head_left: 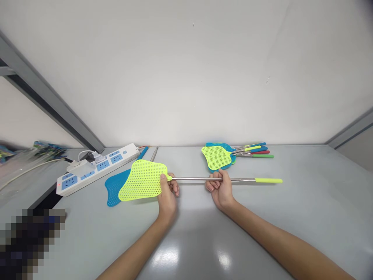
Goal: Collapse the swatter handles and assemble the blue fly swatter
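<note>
A yellow-green fly swatter (143, 181) with a perforated head and an extended metal rod is held level above the grey table, its yellow grip pointing right. My left hand (168, 196) pinches it where the head joins the rod, thumb on top. Around the middle of the rod, the fingers of my right hand (222, 189) are wrapped. A blue fly swatter (113, 189) lies on the table behind the yellow-green head, which partly covers it. Behind my right hand rests a pile of fly swatters (217, 156) with blue, yellow, red and green grips.
A white power strip (99, 169) with plugs and a white adapter lies at the left on the grey table (305, 202). Clear plastic packaging (29, 163) is at the far left. A white wall (198, 77) rises behind the table, with a grey metal frame (58, 97) beside it.
</note>
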The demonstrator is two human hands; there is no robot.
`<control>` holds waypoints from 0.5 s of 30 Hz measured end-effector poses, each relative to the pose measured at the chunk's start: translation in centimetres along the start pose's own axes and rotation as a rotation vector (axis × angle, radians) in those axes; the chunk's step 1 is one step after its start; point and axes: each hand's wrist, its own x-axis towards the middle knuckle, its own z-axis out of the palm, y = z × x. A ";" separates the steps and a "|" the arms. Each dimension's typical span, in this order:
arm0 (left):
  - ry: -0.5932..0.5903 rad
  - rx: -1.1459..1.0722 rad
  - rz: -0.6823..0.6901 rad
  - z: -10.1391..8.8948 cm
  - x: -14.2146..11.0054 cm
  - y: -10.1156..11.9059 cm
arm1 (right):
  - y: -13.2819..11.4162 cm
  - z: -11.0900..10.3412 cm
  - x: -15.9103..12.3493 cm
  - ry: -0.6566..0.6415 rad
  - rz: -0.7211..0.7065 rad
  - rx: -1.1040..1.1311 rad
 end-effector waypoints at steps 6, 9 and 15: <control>-0.002 -0.022 0.001 0.1 0.0 0.2 | 0.0 0.0 0.0 0.006 -0.004 -0.010; -0.001 -0.024 -0.005 0.2 0.0 0.3 | 0.1 -0.2 0.0 -0.003 -0.008 -0.005; -0.003 -0.025 -0.016 0.2 -0.1 0.4 | 0.1 -0.3 0.1 -0.015 -0.009 0.010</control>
